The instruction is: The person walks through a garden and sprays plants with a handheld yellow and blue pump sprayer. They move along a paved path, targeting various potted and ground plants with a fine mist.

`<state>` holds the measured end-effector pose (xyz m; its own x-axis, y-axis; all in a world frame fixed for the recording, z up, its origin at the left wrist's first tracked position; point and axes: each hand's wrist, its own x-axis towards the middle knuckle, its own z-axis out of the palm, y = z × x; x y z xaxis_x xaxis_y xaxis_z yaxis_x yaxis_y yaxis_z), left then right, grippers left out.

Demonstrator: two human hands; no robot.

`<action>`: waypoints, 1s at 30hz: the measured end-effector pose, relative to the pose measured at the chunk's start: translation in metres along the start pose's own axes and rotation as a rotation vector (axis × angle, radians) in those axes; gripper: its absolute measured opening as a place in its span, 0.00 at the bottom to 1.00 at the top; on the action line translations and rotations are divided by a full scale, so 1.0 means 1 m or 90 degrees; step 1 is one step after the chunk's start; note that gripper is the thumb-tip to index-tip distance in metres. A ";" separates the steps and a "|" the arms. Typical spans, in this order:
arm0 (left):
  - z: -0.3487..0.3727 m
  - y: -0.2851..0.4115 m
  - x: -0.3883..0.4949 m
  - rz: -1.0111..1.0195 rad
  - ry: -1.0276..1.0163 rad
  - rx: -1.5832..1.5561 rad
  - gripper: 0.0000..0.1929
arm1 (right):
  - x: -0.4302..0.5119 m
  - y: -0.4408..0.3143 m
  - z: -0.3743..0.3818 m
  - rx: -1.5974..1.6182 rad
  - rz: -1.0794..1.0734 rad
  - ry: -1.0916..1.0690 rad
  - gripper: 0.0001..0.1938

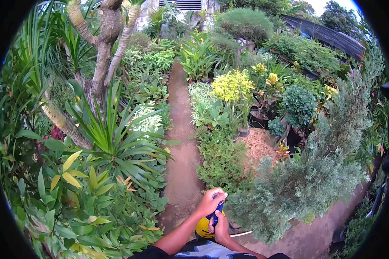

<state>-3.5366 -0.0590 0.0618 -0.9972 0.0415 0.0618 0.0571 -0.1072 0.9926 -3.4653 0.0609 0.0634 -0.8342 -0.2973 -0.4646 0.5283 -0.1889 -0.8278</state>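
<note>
Close to my body is a yellow pressure sprayer bottle (pixel 203 228) with a blue spray head (pixel 216 217) and some dark print on its side. My right hand (pixel 221 227) is wrapped around the blue handle, its thumb lying along the top. Just beyond it, my left hand (pixel 210 201) pinches the front end of the blue head with bent fingers. What exactly the left fingertips grip is partly hidden by the hand itself. The bottle's lower part is cut off from sight by my patterned shirt (pixel 204 249).
A narrow brown path (pixel 183 155) runs straight ahead between dense plants. At left stand a spiky-leaved plant (pixel 111 142) and a branching trunk (pixel 103 55). A grey-green conifer (pixel 298 184) leans close on the right. Beyond it are potted shrubs (pixel 298 105) and reddish wood chips (pixel 257 142).
</note>
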 end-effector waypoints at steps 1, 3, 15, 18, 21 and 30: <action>-0.004 0.001 0.023 0.023 0.035 -0.039 0.09 | 0.017 -0.012 0.000 -0.004 -0.012 0.009 0.28; -0.006 0.002 0.054 0.043 0.102 -0.094 0.10 | 0.039 -0.032 0.003 -0.002 -0.020 0.054 0.26; 0.003 0.049 0.176 -0.203 0.117 -0.224 0.16 | 0.103 -0.131 -0.014 -0.015 -0.172 0.009 0.26; -0.001 0.046 0.199 -0.234 0.104 -0.273 0.15 | 0.113 -0.139 -0.021 -0.043 -0.171 -0.009 0.27; 0.000 0.040 0.222 -0.262 0.060 -0.296 0.15 | 0.123 -0.146 -0.023 -0.052 -0.181 0.012 0.27; -0.003 0.015 0.272 -0.295 -0.147 -0.384 0.20 | 0.160 -0.147 -0.029 -0.063 -0.202 0.133 0.28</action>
<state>-3.8073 -0.0523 0.0930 -0.8738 0.4120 -0.2584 -0.4636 -0.5452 0.6985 -3.6810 0.0687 0.1021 -0.9733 -0.0399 -0.2259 0.2294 -0.1474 -0.9621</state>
